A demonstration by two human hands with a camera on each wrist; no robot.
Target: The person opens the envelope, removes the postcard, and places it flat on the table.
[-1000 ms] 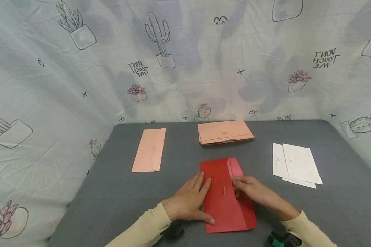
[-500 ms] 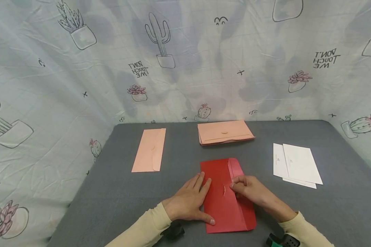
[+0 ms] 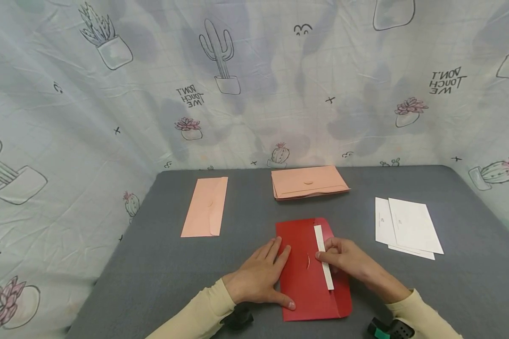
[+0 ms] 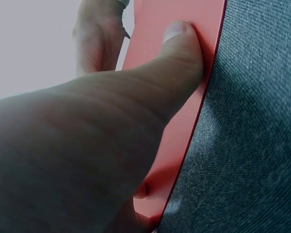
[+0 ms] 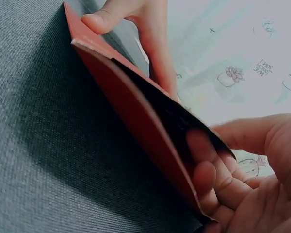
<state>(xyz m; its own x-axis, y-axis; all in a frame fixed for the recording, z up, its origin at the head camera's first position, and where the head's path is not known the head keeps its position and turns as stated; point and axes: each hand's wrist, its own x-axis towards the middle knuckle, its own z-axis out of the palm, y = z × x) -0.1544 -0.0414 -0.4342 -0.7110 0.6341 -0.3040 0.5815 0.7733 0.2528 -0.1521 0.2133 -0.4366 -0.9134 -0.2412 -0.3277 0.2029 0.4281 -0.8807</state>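
A red envelope (image 3: 294, 296) lies on the grey table, its flap unfolded toward the right. My left hand (image 3: 258, 275) rests on its left side with fingers spread; in the left wrist view the thumb (image 4: 179, 48) presses near the envelope's edge. A white card (image 3: 320, 239) shows as a narrow strip along the envelope's opening, the rest of it hidden inside. My right hand (image 3: 347, 258) pinches that card between thumb and fingers. In the right wrist view the right fingertips (image 5: 203, 145) are at the gaping mouth, with the card's shaded underside above the red flap (image 5: 136, 114).
A single pink envelope (image 3: 203, 207) lies at the back left. Several pink envelopes (image 3: 307, 182) are stacked at the back middle. Overlapping white cards (image 3: 413, 226) lie to the right. A cactus-print curtain (image 3: 254, 70) hangs behind the grey table (image 3: 144, 282).
The right hand has gone from reaching into the envelope's opening to pinching a white card, whose edge now shows outside. The left hand has stayed in place.
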